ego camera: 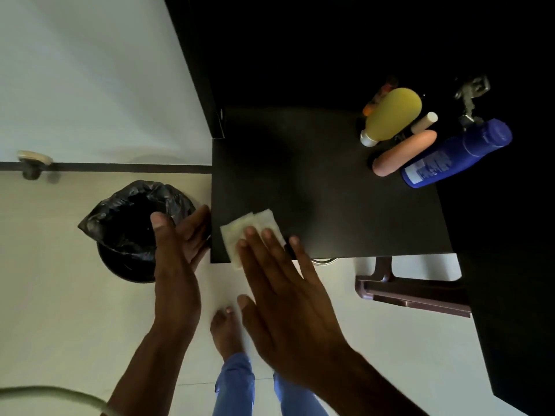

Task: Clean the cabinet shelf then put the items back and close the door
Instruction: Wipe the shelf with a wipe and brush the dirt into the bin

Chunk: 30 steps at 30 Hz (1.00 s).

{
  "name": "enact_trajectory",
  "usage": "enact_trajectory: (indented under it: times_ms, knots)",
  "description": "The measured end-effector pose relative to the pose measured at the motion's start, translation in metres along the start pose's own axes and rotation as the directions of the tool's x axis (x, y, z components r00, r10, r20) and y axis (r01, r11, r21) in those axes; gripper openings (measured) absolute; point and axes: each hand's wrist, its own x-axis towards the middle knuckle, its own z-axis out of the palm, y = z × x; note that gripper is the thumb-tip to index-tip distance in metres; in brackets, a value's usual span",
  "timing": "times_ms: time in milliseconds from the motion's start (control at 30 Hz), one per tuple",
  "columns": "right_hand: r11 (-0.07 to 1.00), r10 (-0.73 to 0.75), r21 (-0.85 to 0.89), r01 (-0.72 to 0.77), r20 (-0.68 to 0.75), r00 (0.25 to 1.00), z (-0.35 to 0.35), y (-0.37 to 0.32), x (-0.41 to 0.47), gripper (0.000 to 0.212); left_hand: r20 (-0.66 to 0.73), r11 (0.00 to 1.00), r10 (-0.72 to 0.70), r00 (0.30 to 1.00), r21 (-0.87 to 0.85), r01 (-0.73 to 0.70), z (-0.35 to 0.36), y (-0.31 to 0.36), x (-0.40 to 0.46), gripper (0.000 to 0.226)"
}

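A black shelf board (330, 190) juts out toward me. My right hand (288, 292) lies flat, fingers spread, pressing a folded white tissue (240, 229) onto the shelf's front left corner. Just off the shelf's left edge, my left hand (177, 250) is held open with its palm cupped toward that edge and nothing in it. At the shelf's back right lie a yellow bottle (390, 115), a blue bottle (450, 154), a peach tube (405, 151), a small white-capped stick (425, 121) and an orange item (381, 94).
A round bin with a black liner (129, 223) stands on the pale floor left of the shelf, under my left hand. A brown plastic chair (414, 295) sits below the shelf's right side. The dark cabinet side (510, 295) runs down the right. My bare foot (225, 331) is below.
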Motion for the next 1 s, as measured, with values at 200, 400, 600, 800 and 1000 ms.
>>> enact_trajectory:
  times_ms: [200, 400, 600, 800, 1000]
  knots:
    - [0.980, 0.101, -0.166, -0.113, -0.083, 0.991, -0.025, 0.047, 0.075, 0.067, 0.058, 1.000, -0.011, 0.998, -0.007, 0.012, -0.004, -0.002, 0.000, 0.088]
    - [0.981, 0.141, -0.119, -0.151, -0.085, 0.986, -0.052, 0.090, 0.159, 0.072, 0.081, 1.000, 0.003, 0.997, -0.022, -0.001, -0.003, -0.004, -0.005, 0.082]
    - [0.984, 0.116, -0.134, -0.120, -0.037, 0.993, -0.054, 0.087, 0.171, 0.070, 0.095, 0.999, -0.009, 0.995, -0.037, 0.013, -0.005, -0.006, -0.005, 0.087]
    - [0.979, -0.050, -0.194, 0.059, 0.052, 0.997, -0.025, 0.025, 0.077, 0.069, 0.118, 0.994, -0.024, 0.993, -0.106, 0.036, -0.008, -0.009, -0.001, 0.090]
    - [0.988, -0.133, -0.076, 0.136, 0.040, 0.990, -0.004, 0.005, 0.011, 0.068, 0.078, 0.992, -0.029, 0.997, -0.120, 0.038, -0.015, -0.019, 0.001, 0.083]
